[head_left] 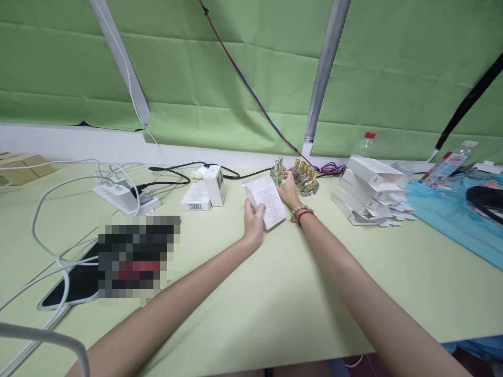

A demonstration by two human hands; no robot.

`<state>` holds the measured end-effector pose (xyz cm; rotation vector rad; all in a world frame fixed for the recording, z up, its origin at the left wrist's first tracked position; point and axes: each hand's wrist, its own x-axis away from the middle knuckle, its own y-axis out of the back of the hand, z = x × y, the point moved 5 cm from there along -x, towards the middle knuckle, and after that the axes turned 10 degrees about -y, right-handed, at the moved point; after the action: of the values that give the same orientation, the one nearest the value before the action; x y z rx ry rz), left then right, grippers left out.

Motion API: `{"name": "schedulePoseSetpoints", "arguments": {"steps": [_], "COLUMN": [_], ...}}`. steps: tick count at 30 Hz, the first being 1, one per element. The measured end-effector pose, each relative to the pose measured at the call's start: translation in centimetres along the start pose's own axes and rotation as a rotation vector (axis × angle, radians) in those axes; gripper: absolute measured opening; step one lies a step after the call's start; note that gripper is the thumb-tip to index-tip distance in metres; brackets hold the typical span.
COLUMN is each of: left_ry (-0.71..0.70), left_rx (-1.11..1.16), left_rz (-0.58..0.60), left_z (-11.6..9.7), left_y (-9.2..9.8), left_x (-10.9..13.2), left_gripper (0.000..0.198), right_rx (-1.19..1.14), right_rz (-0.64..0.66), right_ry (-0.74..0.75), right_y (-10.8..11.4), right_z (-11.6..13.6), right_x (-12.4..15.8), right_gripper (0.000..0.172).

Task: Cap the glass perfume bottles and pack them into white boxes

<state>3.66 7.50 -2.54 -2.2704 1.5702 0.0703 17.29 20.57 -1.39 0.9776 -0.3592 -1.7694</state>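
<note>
My left hand (254,222) grips a flat white carton (268,203) covered in small print, its upper end toward the wall and its flap raised. Just to the right, my right hand (290,191), with beads and a red cord at the wrist, has its fingers closed at a clear glass perfume bottle (276,173) with a silver-coloured neck. The fingers partly hide that bottle. Beside the hand stand several more glass perfume bottles (308,184) with gold-coloured tops. Left of the carton, one white box (215,186) stands upright against another white box (195,198) with a barcode, lying down.
Several white cartons (367,191) are piled at right, before a red-capped plastic bottle (365,145). Blue plastic sheeting (451,214) covers the table's right end, under another bottle (450,163). White cables, a power strip (116,193) and a dark, partly pixelated device (74,283) occupy the left.
</note>
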Motion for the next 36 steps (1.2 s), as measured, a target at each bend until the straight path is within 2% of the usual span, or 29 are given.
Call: {"name": "schedulePoseSetpoints", "arguments": {"steps": [5, 10, 16, 19, 22, 26, 31, 36], "left_ry": [0.016, 0.017, 0.01, -0.001, 0.013, 0.008, 0.005, 0.078], "left_rx": [-0.016, -0.011, -0.042, -0.027, 0.013, 0.039, 0.009, 0.049], "left_rz": [0.029, 0.057, 0.033, -0.028, 0.003, 0.087, 0.179, 0.291], "left_z": [-0.1, 0.1, 0.1, 0.1, 0.3, 0.4, 0.3, 0.5], "left_y": [-0.1, -0.3, -0.1, 0.3, 0.2, -0.3, -0.8, -1.5], "left_x": [0.1, 0.1, 0.0, -0.1, -0.2, -0.2, 0.1, 0.6], "left_gripper": [0.016, 0.015, 0.015, 0.016, 0.02, 0.025, 0.037, 0.046], "right_rx": [0.142, 0.241, 0.263, 0.293, 0.279, 0.132, -0.027, -0.008], "right_rz": [0.1, 0.231, 0.295, 0.33, 0.354, 0.295, 0.074, 0.06], "right_ry": [0.114, 0.086, 0.064, 0.099, 0.163, 0.225, 0.134, 0.057], "right_y": [0.3, 0.4, 1.6, 2.3, 3.2, 4.6, 5.9, 5.9], "right_z": [1.3, 1.6, 2.1, 2.4, 2.4, 2.0, 1.3, 1.1], "right_x": [0.7, 1.9, 4.4, 6.0, 7.6, 9.0, 8.7, 8.4], "right_gripper": [0.04, 0.042, 0.047, 0.044, 0.04, 0.032, 0.027, 0.026]}}
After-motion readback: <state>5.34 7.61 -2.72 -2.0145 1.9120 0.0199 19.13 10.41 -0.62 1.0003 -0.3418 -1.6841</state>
